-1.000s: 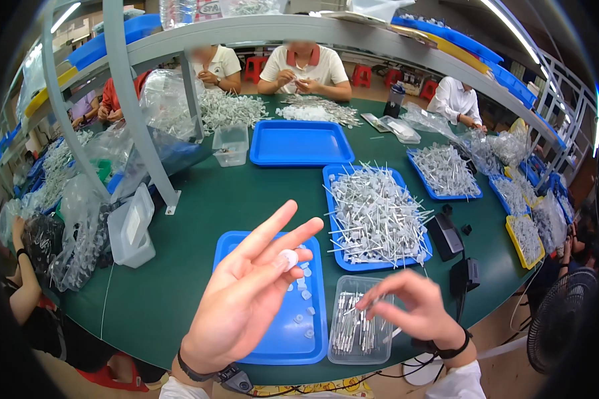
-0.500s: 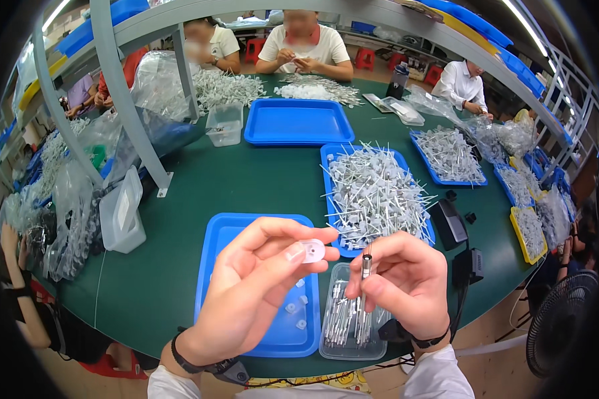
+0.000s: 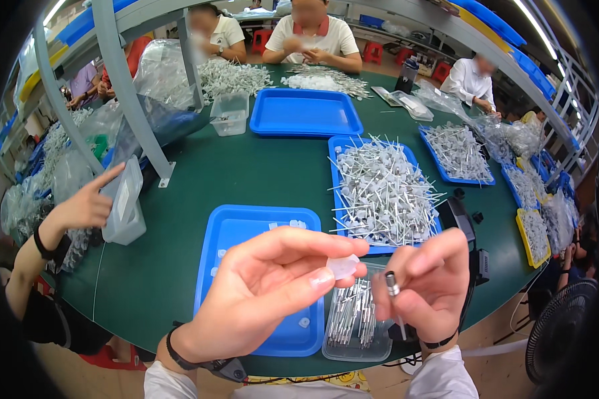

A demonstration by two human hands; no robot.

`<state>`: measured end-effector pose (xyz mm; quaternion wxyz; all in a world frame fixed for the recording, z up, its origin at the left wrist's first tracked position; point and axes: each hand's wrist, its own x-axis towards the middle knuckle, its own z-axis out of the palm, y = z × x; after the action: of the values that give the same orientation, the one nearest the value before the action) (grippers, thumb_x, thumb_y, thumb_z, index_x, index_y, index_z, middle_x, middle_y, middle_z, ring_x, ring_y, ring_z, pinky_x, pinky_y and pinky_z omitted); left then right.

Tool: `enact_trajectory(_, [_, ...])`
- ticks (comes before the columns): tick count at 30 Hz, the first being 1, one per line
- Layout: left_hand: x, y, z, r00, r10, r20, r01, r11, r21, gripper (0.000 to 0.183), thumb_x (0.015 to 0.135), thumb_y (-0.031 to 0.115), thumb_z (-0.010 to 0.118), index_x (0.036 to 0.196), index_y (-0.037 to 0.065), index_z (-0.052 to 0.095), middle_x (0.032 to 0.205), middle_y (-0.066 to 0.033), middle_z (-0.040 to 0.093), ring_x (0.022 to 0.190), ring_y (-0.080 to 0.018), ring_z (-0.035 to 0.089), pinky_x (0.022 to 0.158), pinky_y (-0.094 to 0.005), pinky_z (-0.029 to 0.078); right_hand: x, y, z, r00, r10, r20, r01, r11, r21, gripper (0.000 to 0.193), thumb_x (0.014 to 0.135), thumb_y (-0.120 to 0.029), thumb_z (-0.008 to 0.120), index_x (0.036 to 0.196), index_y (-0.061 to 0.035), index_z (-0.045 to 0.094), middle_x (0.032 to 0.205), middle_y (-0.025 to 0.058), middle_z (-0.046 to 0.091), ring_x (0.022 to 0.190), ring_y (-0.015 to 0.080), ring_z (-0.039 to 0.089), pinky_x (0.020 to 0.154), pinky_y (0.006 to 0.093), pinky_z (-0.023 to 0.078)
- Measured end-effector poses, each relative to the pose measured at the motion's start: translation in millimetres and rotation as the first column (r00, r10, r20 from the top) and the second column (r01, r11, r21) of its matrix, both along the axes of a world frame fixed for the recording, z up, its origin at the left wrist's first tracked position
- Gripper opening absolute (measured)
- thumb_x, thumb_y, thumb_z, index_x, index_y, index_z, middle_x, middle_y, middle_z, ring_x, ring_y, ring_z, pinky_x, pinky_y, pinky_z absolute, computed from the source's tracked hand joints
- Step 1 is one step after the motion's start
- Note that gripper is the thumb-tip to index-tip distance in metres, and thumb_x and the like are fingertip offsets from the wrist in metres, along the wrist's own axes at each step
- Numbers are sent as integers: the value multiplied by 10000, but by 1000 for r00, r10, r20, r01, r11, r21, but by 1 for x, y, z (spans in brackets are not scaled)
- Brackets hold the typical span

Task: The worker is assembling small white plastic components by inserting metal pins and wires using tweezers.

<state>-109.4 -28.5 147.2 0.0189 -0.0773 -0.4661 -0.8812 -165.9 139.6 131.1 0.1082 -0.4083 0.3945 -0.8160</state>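
Note:
My left hand [image 3: 266, 292] is closed in a pinch, holding a small translucent white plastic cap [image 3: 343, 267] between thumb and fingertips. Just right of it, my right hand [image 3: 439, 276] grips a thin metal rod [image 3: 393, 286] with a dark-ended silver head, tilted slightly and apart from the cap. Below the right hand lies a clear plastic container [image 3: 358, 356] with many similar metal rods [image 3: 351, 316]. Under my left hand is a blue tray [image 3: 256, 223] with several loose white caps [image 3: 304, 322]. Part of this tray is hidden by my hand.
Beyond my hands, another blue tray [image 3: 337, 163] is heaped with capped rods [image 3: 386, 189]. Stacked blue trays [image 3: 306, 113] lie farther back. At left, a co-worker's hand [image 3: 80, 209] points over a clear container [image 3: 130, 229], near a grey metal post [image 3: 130, 93]. Black devices [image 3: 459, 219] stand at right.
My left hand has shifted right and turned the cap. My right hand has moved right, tilting its rod. A co-worker's hand has reached in from the left with a finger stretched out.

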Motion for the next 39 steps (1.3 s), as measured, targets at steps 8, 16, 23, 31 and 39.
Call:
enact_trajectory(8, [-1,1,-2,998,-65,19,65,998,-13,202,798,2,520,1000,-12,514,1084,-235,519,929,-266,561,774,-345,455,-12,17,4,972,228,53,-229,973,15,238,740,144,493,963,68,462,781,191,552,564,185,561,490,253,448])
enact_trajectory(16, [-2,0,-1,995,-95,14,95,995,-43,238,803,7,523,1038,-16,503,1085,-228,516,903,-226,558,772,-334,450,-6,19,1,991,129,24,-127,990,-60,292,710,124,594,939,74,419,695,220,570,640,257,626,462,273,482])
enact_trajectory(23, [1,-1,-2,995,-79,59,80,996,-24,264,803,16,526,1061,-26,485,1087,-224,516,904,-210,559,787,-316,452,-4,21,-7,989,-90,-119,89,996,-13,284,744,-16,648,915,76,442,663,187,570,535,184,580,452,256,451])
enact_trajectory(31, [3,-3,2,990,-85,110,91,995,-48,269,797,22,539,1051,-42,480,1075,-226,519,891,-210,557,795,-324,451,-1,19,-5,948,-284,-144,291,956,31,249,660,13,716,837,30,541,721,136,586,644,137,569,538,214,452])
enact_trajectory(39, [6,-2,4,992,-77,98,82,996,-43,245,783,22,555,1011,-46,500,1054,-231,525,887,-219,553,787,-336,452,0,21,3,900,-278,-336,345,925,159,361,569,99,737,880,26,571,781,148,611,699,185,603,579,243,483])
